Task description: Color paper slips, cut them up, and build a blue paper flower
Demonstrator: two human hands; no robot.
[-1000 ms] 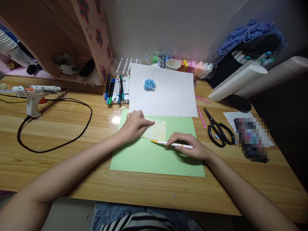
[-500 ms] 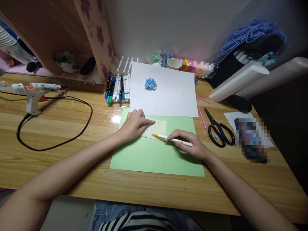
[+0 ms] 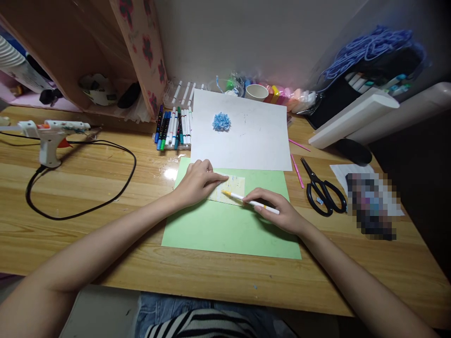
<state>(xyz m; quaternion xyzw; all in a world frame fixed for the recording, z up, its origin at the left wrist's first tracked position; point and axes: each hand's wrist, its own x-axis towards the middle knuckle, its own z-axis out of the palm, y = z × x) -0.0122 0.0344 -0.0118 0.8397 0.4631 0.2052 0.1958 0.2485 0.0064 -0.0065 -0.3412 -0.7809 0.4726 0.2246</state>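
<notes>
A small pale-yellow paper (image 3: 238,188) with blue flecks and streaks lies on a green sheet (image 3: 229,230). My left hand (image 3: 200,182) rests over its left part, one finger stretched out along its upper edge and the other fingers loosely curled, pressing from above. Between the fingers of my right hand (image 3: 276,209) is a white marker (image 3: 237,196) with a yellow tip. That tip points left and is at the middle of the yellow paper; contact is too small to make out. Beyond the green sheet, a fluffy blue clump (image 3: 221,122) sits on a white sheet (image 3: 260,145).
To the right lie black-handled scissors (image 3: 322,190) and thin pink sticks (image 3: 298,171). A white glue gun (image 3: 49,141) with a looped black cord is at left. Several markers (image 3: 174,126) stand at the back, near a paper cup (image 3: 256,92). White rolls (image 3: 355,119) lean at right.
The marker tip has shifted slightly up across the yellow paper, and the pen lies a little flatter. My left hand stays in place on the paper.
</notes>
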